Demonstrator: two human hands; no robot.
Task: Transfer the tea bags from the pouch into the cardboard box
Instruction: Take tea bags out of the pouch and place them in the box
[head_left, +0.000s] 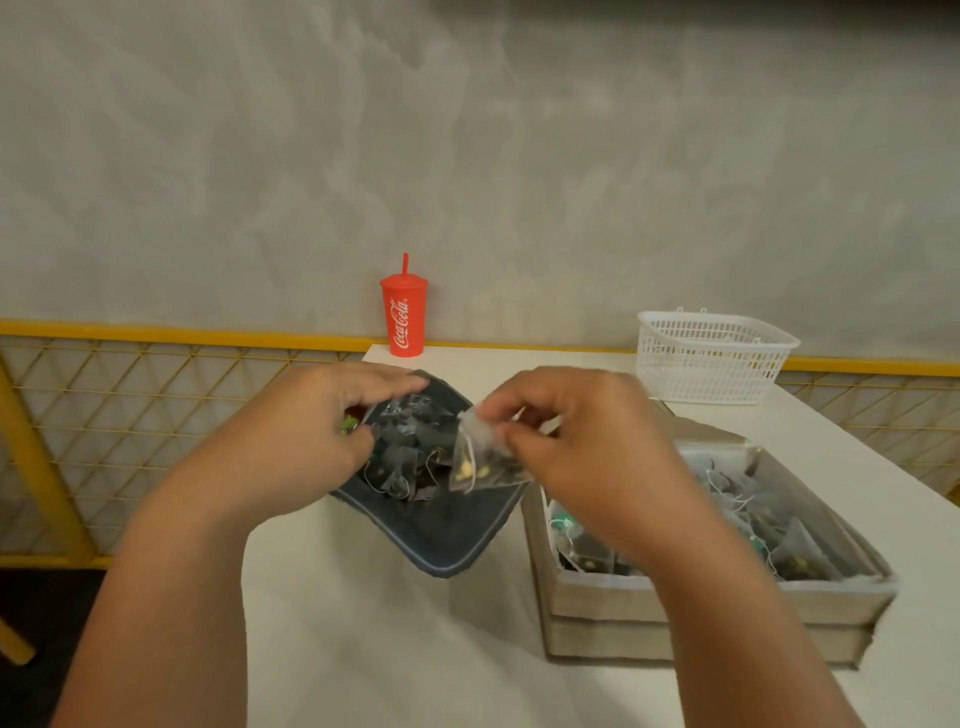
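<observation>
Left grip (306, 431), a bare hand, has its fingers curled over the left rim of the dark blue fabric pouch (441, 540), holding the mouth open; a small green bit shows at its fingertips, too blurred to identify. Right grip (587, 447) pinches one translucent tea bag (483, 457) by its top edge between thumb and fingers. The bag hangs over the pouch's right rim, with dark leaves, pale bits and a white string visible. The pouch lies on the white table (337, 649), mid frame, with loose tea bags (410, 447) piled inside. The cardboard box (701, 597) sits just right of the pouch, open top, partly behind the right forearm, with a pile of boxed tea bags (753, 519) and tangled strings in it. At the far table edge a red Coca-Cola cup (404, 319) with lid and straw stands upright by the wall. A white plastic basket (711, 358) sits at far right, beyond the box. A yellow mesh railing (156, 364) runs behind the table.
</observation>
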